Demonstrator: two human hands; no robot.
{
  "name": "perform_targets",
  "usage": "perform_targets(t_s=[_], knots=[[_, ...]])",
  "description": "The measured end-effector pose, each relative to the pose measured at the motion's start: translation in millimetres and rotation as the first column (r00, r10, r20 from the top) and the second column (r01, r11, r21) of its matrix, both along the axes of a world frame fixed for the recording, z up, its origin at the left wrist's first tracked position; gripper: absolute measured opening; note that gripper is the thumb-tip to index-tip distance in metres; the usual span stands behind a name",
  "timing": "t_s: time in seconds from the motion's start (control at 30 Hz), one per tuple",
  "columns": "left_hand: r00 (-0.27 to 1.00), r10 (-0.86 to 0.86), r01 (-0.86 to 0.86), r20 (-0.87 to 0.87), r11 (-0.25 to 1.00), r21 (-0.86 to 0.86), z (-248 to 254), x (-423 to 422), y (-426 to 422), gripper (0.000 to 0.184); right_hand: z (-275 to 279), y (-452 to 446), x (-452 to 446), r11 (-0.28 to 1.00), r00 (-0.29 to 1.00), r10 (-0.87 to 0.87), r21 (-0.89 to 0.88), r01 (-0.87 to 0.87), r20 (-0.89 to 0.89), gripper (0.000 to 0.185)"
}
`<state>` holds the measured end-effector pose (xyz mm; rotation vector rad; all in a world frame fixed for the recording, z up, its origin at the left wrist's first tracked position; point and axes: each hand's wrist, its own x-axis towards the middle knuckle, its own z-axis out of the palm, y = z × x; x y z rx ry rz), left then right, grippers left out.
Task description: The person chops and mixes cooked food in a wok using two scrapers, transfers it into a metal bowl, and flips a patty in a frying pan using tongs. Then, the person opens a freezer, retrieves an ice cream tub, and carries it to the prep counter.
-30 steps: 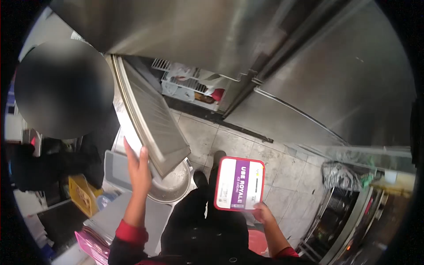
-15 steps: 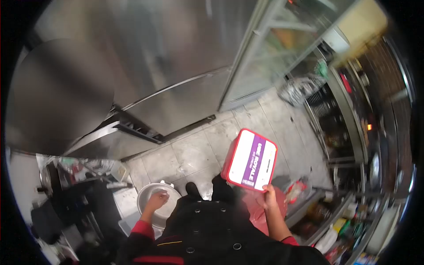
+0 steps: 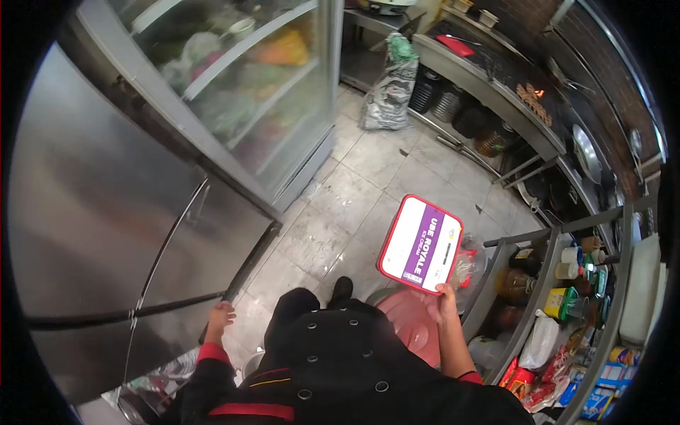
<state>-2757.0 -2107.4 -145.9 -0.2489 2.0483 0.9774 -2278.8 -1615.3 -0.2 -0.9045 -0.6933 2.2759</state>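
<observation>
My right hand [image 3: 445, 306] grips the near corner of an ice cream tub [image 3: 421, 243]. The tub has a red rim and a white lid with a purple band reading "UBE ROYALE ICE CREAM". It is held out in front of my body, above the floor. My left hand [image 3: 222, 316] hangs at my side with its fingers loosely bent and apart, and nothing shows in it. It is nearest to the lower corner of a steel refrigerator [image 3: 177, 269].
A glass-door fridge [image 3: 248, 92] stands ahead on the left. A grey sack [image 3: 389, 92] sits on the tiles near a counter with a grill [image 3: 533, 103]. To my right are a pink container [image 3: 411, 322] and shelves [image 3: 542, 301] crowded with bottles and packets.
My view has swung right, towards the glass-door fridge and grill counter. The tub stays in my right hand. My left hand is now away from the round pot, beside the steel refrigerator.
</observation>
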Motion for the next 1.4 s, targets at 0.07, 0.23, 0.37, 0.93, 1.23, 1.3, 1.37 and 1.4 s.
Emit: perform_targets(t_s=[0.07,0.23,0.37,0.93,1.23,1.3,1.37,1.4], knots=[[0.999,-0.041,0.041,0.001,0.999,0.008,-10.3,-1.3,35.3,0.025,10.0,32.1,-2.2,0.999,0.999,-0.032,0.03,0.034,-0.041,0.069],[0.891,-0.266,0.2,0.368,0.958,0.207,-61.9,12.5,115.0,0.023,9.3,104.2,-20.4,0.976,0.976,-0.215,0.022,0.215,-0.028,0.071],[0.782,-0.497,0.49,0.376,0.863,0.122,-95.4,-8.6,198.7,0.033,-10.4,166.6,-32.2,0.97,0.968,-0.243,-0.012,0.243,-0.06,0.071],[-0.125,-0.802,0.991,-0.584,-0.131,-0.032,-146.8,-254.9,921.7,0.027,-7.8,280.1,7.4,0.76,0.759,-0.649,-0.091,0.643,-0.053,0.07],[0.098,-0.961,0.974,-0.259,0.039,0.225,-0.1,52.3,1165.5,0.031,-79.6,353.5,54.7,0.604,0.598,-0.797,-0.121,0.788,-0.083,0.066],[0.008,-0.987,0.982,-0.159,-0.022,0.189,-7.3,64.4,1170.3,0.036,-73.9,378.7,60.2,0.611,0.613,-0.788,-0.211,0.763,-0.066,0.066],[-0.059,-0.998,0.992,-0.027,-0.062,0.107,-17.2,80.7,1182.2,0.038,-66.7,420.8,81.3,0.606,0.61,-0.791,-0.214,0.766,-0.06,0.068],[-0.097,-0.995,0.995,0.036,-0.096,0.016,-13.3,83.5,1184.1,0.037,-66.4,442.8,85.8,0.611,0.615,-0.786,-0.228,0.759,-0.06,0.069]])
